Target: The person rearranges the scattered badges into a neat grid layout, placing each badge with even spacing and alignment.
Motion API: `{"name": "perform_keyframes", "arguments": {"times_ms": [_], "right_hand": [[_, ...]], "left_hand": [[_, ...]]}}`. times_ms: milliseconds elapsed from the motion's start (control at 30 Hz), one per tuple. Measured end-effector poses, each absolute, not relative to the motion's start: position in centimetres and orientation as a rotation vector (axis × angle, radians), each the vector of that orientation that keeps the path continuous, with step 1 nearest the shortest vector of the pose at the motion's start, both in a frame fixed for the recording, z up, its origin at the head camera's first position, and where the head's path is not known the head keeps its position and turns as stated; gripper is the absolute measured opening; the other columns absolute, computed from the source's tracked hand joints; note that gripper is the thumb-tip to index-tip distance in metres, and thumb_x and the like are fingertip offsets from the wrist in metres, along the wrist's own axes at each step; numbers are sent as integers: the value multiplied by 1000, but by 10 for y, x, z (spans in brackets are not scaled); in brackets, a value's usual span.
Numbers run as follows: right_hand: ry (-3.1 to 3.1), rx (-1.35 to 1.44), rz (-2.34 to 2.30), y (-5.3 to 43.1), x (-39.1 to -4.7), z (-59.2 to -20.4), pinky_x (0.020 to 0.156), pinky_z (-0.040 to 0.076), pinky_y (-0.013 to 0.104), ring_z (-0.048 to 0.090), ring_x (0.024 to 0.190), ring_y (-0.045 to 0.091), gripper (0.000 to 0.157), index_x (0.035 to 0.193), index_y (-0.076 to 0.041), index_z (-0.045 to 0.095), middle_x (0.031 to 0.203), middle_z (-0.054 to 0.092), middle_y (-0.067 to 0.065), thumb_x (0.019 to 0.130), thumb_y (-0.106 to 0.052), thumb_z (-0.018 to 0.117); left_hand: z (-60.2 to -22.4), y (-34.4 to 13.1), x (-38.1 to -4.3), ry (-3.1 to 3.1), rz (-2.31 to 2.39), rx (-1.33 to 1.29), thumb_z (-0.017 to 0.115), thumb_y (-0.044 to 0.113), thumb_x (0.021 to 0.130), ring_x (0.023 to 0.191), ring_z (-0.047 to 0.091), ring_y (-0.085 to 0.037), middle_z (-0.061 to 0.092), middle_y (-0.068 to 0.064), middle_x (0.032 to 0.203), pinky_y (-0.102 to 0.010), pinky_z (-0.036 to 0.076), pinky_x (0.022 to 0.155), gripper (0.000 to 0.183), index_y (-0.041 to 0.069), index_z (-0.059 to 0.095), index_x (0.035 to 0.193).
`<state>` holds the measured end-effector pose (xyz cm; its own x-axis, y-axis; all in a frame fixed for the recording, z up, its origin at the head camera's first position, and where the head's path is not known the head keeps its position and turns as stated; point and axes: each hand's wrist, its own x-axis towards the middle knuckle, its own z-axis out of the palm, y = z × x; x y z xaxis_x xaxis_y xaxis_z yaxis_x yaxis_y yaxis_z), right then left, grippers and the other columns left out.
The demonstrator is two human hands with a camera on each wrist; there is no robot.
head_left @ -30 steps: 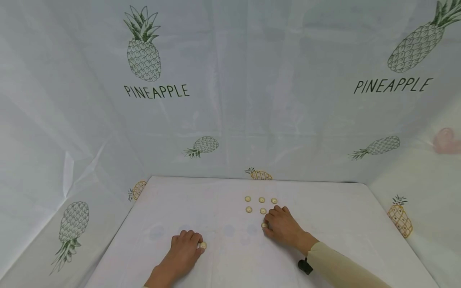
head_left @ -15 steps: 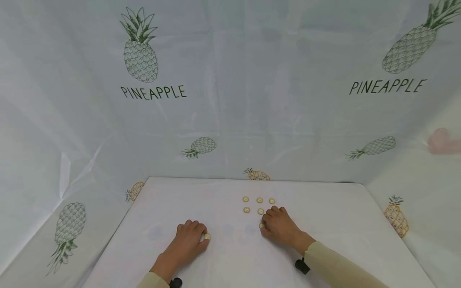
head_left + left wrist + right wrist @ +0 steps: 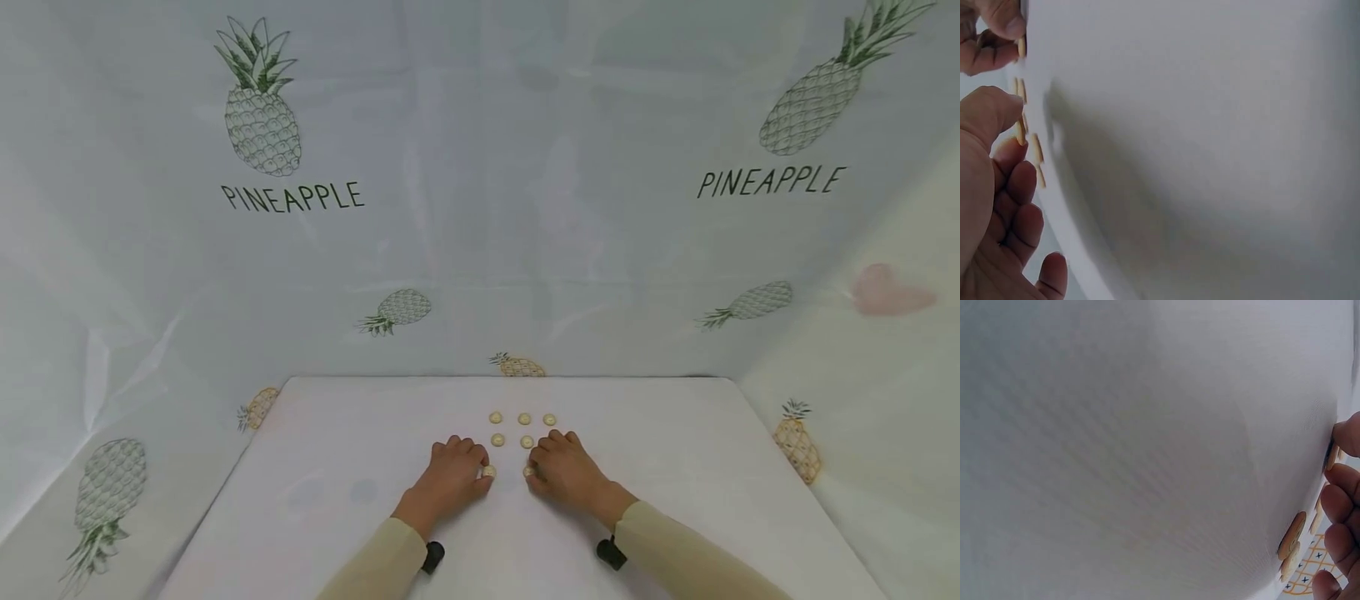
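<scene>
In the head view my left hand (image 3: 453,477) pinches a small pale-yellow round disc (image 3: 489,472) between thumb and fingertips. The left wrist view shows that disc (image 3: 1020,131) edge-on, apart from the white surface. My right hand (image 3: 567,473) pinches another disc (image 3: 528,472) just to the right, at or close to the tabletop. Behind the hands, more discs lie in two rows: three in the back row, its middle disc (image 3: 524,419) included, and two in front, the left one (image 3: 498,439) among them. Some carry a faint mark, too small to read.
The white tabletop (image 3: 645,433) ends at a straight back edge. A pale curtain (image 3: 480,208) printed with pineapples rises behind it and along both sides. Dark wrist devices, such as the right one (image 3: 611,552), sit close to the cuffs.
My left hand has moved right and away from the body with its disc, ending beside the right hand. My right hand keeps its disc beside the rows. The head view has shifted slightly.
</scene>
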<state>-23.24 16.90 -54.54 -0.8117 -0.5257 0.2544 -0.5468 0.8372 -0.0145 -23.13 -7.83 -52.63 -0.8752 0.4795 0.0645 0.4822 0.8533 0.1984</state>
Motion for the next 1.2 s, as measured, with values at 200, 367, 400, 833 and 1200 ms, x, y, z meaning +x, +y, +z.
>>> {"name": "perform_keyframes", "arguments": {"times_ms": [200,367,400,833,1200], "right_hand": [[-2776,829,124,162,-231,-542,78,37,35,48,85,14,18,91,-19,71,89,66,-7,92,-34,81],[-2790,814,127,158,-229,-541,77,38,35,48,83,13,19,90,-19,72,87,66,-8,91,-35,82],[-2798,817,127,158,-228,-542,77,38,35,47,83,13,19,90,-19,72,87,66,-8,91,-35,81],[-2795,813,105,157,-228,-544,76,38,34,46,82,12,20,91,-20,72,88,66,-9,91,-37,82],[-2792,791,97,161,-228,-546,81,41,38,49,90,15,25,99,-17,73,96,67,-5,94,-41,78]], "left_hand": [[-538,-71,-238,-3032,-310,-745,72,37,99,96,52,-17,64,5,98,-43,43,86,19,20,70,105],[-545,-72,-239,-3033,-304,-729,73,38,98,94,54,-18,64,5,98,-43,43,82,20,19,70,103],[-546,-72,-238,-3040,-308,-725,73,39,98,94,54,-18,64,5,98,-43,43,81,20,19,70,103],[-544,-70,-237,-3071,-304,-693,74,40,99,96,54,-18,66,4,101,-44,44,82,23,19,70,106],[-547,-77,-235,-3006,-390,-613,75,48,97,95,50,-20,60,3,98,-47,43,86,35,17,67,108]]}}
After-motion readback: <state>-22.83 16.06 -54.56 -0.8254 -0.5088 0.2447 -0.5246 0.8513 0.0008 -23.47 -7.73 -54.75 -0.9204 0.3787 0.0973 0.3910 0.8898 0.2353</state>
